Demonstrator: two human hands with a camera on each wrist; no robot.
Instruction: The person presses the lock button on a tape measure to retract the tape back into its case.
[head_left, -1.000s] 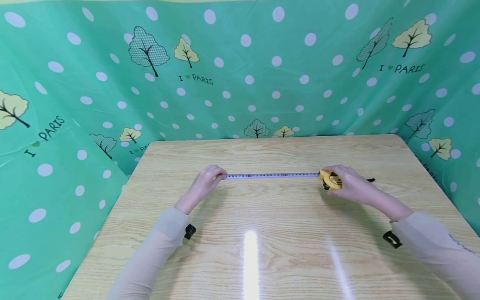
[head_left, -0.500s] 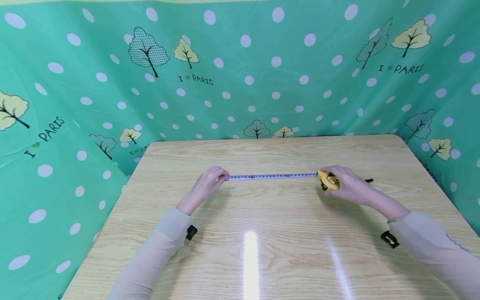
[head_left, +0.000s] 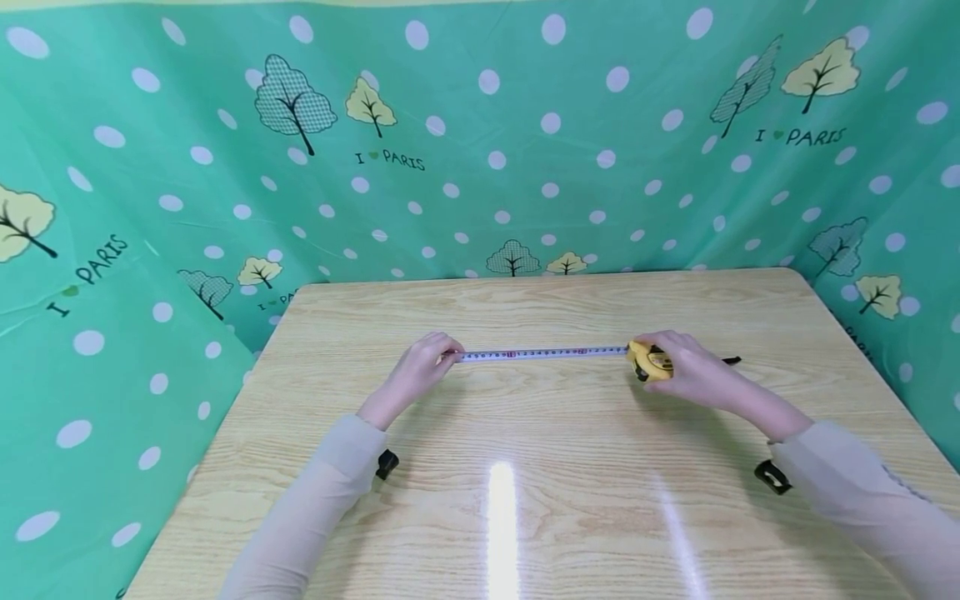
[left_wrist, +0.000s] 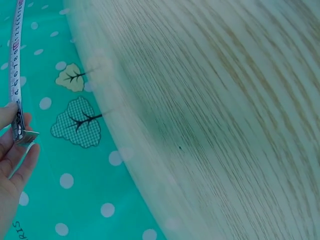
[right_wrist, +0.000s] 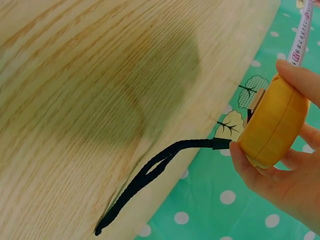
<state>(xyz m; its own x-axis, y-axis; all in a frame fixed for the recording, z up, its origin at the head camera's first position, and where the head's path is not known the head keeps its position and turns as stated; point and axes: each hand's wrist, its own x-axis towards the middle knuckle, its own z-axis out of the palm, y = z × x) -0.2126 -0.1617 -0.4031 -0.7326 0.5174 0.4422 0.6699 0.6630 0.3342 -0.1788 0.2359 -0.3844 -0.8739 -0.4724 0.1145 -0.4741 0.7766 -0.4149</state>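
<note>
A yellow tape measure (head_left: 649, 361) is in my right hand (head_left: 693, 369), gripped by its case between thumb and fingers. From it the white numbered blade (head_left: 547, 353) runs straight across to my left hand (head_left: 422, 367), above the table. In the left wrist view, thumb and fingers pinch the blade close to its metal end hook (left_wrist: 27, 136). The right wrist view gives the back of the yellow case (right_wrist: 275, 125), with a black wrist strap (right_wrist: 150, 170) hanging from it.
The pale wood-grain table (head_left: 570, 500) lies under both hands. A green dotted cloth (head_left: 480, 125) with printed trees stands behind it and along the sides. Black wrist mounts (head_left: 772, 477) show beneath the sleeves.
The hands have drawn slightly closer together. The tape measure case has shifted a little left and the blade's held end a little right, so the exposed blade is shorter.
</note>
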